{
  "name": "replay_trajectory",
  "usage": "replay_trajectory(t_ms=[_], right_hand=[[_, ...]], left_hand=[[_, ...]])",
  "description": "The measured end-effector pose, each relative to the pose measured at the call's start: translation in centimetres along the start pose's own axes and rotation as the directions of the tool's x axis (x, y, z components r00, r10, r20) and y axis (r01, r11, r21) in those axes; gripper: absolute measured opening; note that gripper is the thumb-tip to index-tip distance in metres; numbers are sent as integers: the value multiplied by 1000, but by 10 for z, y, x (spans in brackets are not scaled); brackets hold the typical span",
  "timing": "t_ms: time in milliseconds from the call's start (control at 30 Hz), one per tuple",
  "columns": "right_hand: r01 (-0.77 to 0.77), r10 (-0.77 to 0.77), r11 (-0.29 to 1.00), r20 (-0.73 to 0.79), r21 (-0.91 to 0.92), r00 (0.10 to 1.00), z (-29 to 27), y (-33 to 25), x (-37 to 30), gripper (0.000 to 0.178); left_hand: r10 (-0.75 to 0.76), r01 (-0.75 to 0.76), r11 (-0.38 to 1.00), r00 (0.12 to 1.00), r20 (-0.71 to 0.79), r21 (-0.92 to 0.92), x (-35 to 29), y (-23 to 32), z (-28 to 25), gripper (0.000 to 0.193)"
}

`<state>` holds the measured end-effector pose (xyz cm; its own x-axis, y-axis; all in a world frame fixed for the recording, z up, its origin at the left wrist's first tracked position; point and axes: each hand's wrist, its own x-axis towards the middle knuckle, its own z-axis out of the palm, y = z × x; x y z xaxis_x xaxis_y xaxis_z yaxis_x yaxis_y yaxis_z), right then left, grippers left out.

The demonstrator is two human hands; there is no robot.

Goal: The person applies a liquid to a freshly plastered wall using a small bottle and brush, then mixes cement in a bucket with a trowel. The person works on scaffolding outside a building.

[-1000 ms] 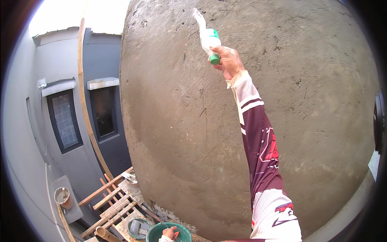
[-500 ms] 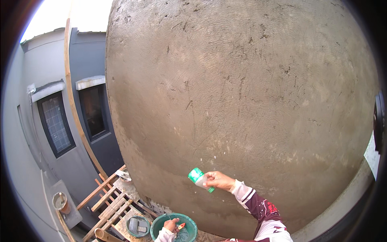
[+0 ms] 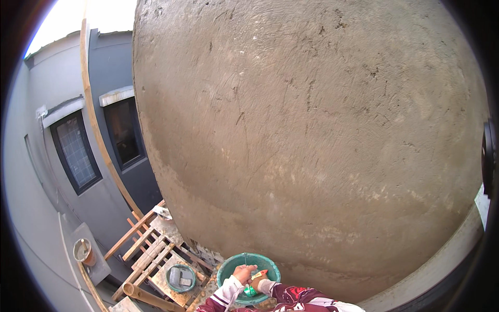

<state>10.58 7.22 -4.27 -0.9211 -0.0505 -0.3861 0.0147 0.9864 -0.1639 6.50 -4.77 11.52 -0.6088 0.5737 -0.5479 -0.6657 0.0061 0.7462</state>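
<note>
A green bucket (image 3: 275, 264) is low in the view, close to the plastered wall (image 3: 312, 156). My left hand (image 3: 242, 273) is closed over it, around what looks like its thin wire handle. A brush with a red-orange tip (image 3: 262, 273) shows beside those fingers; I cannot tell whether they hold it too. Down inside the bucket, my right hand (image 3: 257, 282) grips a small clear-and-green plastic container (image 3: 250, 291). My sleeves hide part of the near rim. The wall is rough, grey-brown and scored, with a few pale flecks high up.
Left of the bucket, a smaller tub (image 3: 181, 278) with a grey block stands on rough planks (image 3: 150, 255). A bamboo pole end (image 3: 130, 289) juts out nearby. Another pail (image 3: 83, 250) sits on a ledge. A long wooden pole (image 3: 99, 135) rises before two windows.
My right hand has come down from the wall into the bucket with the plastic container. My left hand and the bucket have shifted right. Water droplets were in the air before.
</note>
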Motion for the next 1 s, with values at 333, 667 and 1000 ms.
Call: replay_trajectory(t_ms=[333, 667, 1000], right_hand=[[346, -330, 861, -109, 373, 938, 84, 33, 20, 48], [113, -84, 830, -78, 546, 993, -2, 12, -15, 72], [585, -162, 607, -638, 537, 753, -478, -42, -85, 64]], left_hand=[[-32, 32, 979, 999, -2, 200, 16, -23, 1, 18], [-72, 69, 995, 996, -48, -76, 6, -24, -34, 17], [-48, -5, 988, 940, -337, -154, 2, -32, -96, 19]])
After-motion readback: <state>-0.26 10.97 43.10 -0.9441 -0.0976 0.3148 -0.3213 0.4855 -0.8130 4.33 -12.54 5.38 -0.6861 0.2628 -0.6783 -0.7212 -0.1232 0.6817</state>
